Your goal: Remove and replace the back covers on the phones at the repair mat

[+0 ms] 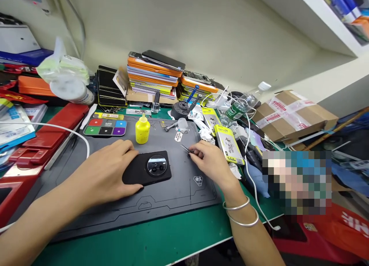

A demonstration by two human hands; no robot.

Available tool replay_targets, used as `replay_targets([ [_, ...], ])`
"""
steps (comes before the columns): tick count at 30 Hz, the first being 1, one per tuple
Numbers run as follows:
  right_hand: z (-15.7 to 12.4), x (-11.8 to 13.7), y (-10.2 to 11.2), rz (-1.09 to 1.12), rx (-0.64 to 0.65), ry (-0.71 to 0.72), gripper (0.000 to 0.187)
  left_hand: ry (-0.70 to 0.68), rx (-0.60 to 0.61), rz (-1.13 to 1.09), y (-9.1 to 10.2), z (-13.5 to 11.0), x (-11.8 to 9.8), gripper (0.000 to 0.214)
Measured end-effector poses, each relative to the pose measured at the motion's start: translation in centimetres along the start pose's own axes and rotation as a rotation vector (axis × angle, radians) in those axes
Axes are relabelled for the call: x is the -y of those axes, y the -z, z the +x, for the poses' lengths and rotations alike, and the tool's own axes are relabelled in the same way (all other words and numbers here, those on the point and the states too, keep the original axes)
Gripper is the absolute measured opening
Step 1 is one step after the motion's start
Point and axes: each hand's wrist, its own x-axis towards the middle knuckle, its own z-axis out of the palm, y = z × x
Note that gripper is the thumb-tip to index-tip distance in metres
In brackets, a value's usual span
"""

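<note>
A black smartphone (137, 170) lies back side up on the grey work mat (175, 193), its large round camera ring facing me. My left hand (108, 172) grips the phone's left end, thumb along the near edge and fingers along the far one. To the right, my right hand (209, 160) is closed around a pair of tweezers (185, 148), whose metal tips point left, apart from the phone. Just beyond the phone stands a yellow squeeze bottle (142, 130). A small white label (178, 137) rests on the mat past the tweezers.
A colour-blocked screw tray (105, 127) sits at the mat's far left. Stacked boxes and phones (154, 73) line the wall. Yellow battery boxes (229, 143), a plastic bottle (245, 102) and a white cable (250, 170) crowd the right, near a taped carton (291, 114).
</note>
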Motion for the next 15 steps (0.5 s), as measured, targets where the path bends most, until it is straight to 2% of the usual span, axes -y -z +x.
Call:
replay_targets([
  [2,0.0,0.0,0.0,-0.016,0.005,-0.009,0.012,0.008,-0.006,-0.013,0.0,-0.1,-0.1,0.048],
  [4,-0.1,0.0,0.0,-0.032,-0.046,-0.007,0.014,0.003,0.005,-0.024,0.0,-0.1,-0.1,0.047],
  [7,-0.3,0.5,0.0,0.015,-0.119,0.097,0.011,-0.019,0.033,-0.031,-0.1,-0.1,0.0,0.049],
  [11,-0.8,1.6,-0.4,0.148,0.032,0.296,0.008,-0.018,0.058,-0.051,-0.2,-0.1,-0.1,0.050],
  [15,-1.0,2.6,-1.2,0.155,0.083,0.362,0.009,-0.005,0.054,-0.063,-0.1,0.0,-0.3,0.047],
])
